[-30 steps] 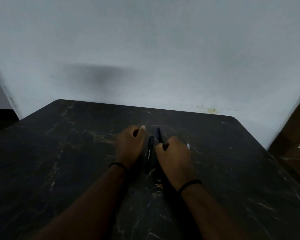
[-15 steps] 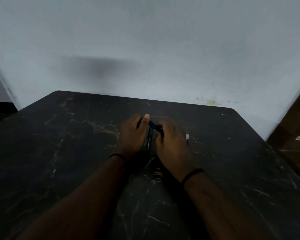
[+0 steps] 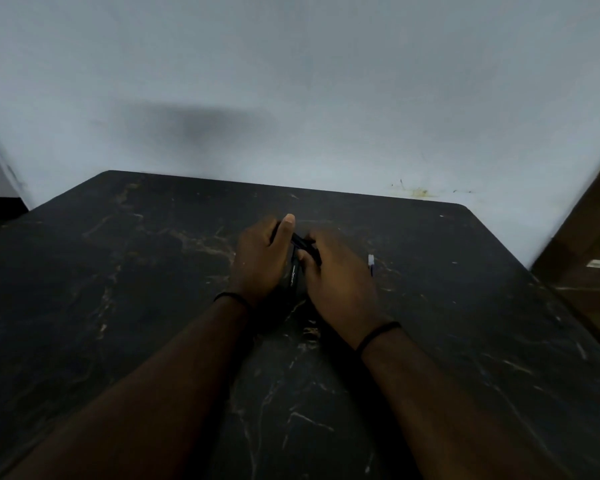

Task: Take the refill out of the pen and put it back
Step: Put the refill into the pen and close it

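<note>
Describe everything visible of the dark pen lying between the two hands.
The pen is a slim dark barrel, plastic by its look, with small white print along its side. It lies on the black marbled table, pointing away from the person, between the left hand and right hand. Its ends are hidden; contact with the hands is unclear.

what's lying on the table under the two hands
A dark pen with pale lettering lies on the table in the gap below the left hand and right hand. Its ends are covered, so whether anything else lies there is hidden.
</note>
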`<move>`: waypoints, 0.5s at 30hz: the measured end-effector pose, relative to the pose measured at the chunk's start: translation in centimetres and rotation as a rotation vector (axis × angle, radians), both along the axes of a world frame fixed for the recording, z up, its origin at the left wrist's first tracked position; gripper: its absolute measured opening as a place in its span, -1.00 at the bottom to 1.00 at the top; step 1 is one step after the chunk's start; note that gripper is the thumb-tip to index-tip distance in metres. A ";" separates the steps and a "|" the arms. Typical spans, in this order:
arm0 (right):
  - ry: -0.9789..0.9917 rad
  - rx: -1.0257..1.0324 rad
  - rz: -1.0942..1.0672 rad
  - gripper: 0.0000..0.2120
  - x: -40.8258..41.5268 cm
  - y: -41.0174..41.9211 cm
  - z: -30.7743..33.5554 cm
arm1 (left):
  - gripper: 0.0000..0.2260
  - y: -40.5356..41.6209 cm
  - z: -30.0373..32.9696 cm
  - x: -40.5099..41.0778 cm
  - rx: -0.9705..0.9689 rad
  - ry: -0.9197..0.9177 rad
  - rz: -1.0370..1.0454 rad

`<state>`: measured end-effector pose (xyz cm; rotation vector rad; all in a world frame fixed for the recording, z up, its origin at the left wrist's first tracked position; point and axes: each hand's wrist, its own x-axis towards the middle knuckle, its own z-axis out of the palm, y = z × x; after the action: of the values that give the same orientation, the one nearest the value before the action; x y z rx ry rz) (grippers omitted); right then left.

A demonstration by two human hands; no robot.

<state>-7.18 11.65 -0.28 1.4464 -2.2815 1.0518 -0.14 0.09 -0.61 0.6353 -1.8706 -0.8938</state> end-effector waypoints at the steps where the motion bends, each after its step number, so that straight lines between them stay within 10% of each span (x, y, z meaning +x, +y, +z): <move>1: 0.010 0.016 -0.010 -0.81 0.0 -0.1 -0.1 | -0.55 0.0 0.0 0.0 0.000 -0.001 0.001; 15: 0.018 0.048 -0.153 -0.63 0.6 -0.6 -0.1 | -0.65 0.7 -0.1 -0.3 -0.059 -0.059 0.020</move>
<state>-6.55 11.09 -0.36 1.2691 -2.3765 0.9413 -0.46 0.77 -0.68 0.6495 -1.9332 -0.8115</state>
